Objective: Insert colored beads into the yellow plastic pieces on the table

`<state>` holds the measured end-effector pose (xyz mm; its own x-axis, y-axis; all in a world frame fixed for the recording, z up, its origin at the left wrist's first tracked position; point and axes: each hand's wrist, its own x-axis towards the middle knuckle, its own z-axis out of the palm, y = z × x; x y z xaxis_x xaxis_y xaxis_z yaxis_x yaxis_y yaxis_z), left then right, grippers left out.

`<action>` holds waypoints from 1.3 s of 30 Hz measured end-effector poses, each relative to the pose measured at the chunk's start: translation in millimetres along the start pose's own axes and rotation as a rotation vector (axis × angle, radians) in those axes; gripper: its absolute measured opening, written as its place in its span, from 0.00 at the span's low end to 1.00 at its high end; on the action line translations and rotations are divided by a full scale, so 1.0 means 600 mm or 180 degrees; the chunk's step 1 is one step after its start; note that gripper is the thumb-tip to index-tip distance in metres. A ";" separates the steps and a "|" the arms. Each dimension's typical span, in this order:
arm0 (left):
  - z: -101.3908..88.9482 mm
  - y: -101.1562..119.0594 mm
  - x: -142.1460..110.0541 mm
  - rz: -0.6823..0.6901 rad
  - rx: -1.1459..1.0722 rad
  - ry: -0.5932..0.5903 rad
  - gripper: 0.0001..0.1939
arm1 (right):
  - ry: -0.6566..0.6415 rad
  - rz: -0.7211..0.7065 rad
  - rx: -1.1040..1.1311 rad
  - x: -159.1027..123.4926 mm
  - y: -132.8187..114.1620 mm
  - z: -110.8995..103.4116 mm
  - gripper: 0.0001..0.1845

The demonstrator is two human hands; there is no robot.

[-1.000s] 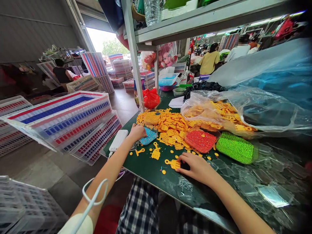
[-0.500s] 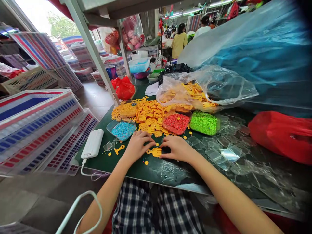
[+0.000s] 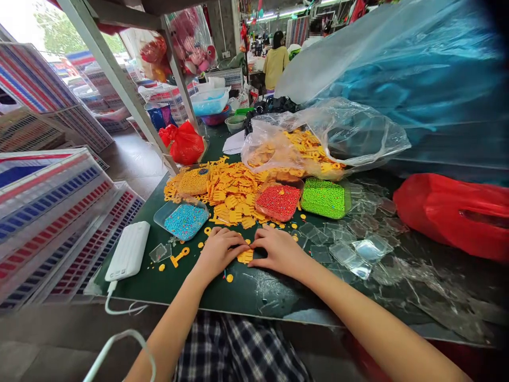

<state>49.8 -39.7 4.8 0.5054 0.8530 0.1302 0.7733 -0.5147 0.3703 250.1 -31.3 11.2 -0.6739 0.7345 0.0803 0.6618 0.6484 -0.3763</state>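
Both forearms reach in from bottom corners, angled inward, wrists low over table. Left hand (image 3: 220, 251) and right hand (image 3: 277, 251) palms down, nearly meeting; fingers together, slightly curled. Small yellow plastic piece (image 3: 245, 258) on green table mat (image 3: 254, 292) between fingertips, partly hidden; grip on it cannot be told. Just beyond: pile of yellow pieces (image 3: 233, 195), tray of blue beads (image 3: 186, 221), tray of red beads (image 3: 278, 202). Loose yellow key-shaped piece (image 3: 180, 257) left of left hand. Clear plastic squares (image 3: 350, 249) right of right hand.
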 end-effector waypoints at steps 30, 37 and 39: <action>0.011 0.000 0.013 -0.0386 -0.0514 0.0126 0.10 | 0.0050 0.0448 0.0072 -0.005 -0.011 -0.002 0.17; 0.013 0.002 0.016 -0.0309 -0.0424 0.0025 0.08 | -0.0208 0.0475 0.0141 -0.006 -0.017 -0.012 0.18; 0.013 0.003 0.015 -0.0306 -0.0459 0.0003 0.08 | -0.0269 0.0497 0.0149 -0.006 -0.018 -0.013 0.18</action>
<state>58.8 -33.4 -0.5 0.4315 0.8977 0.0886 0.7549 -0.4131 0.5093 247.7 -39.3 22.4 -0.5907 0.8047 -0.0595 0.7458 0.5164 -0.4207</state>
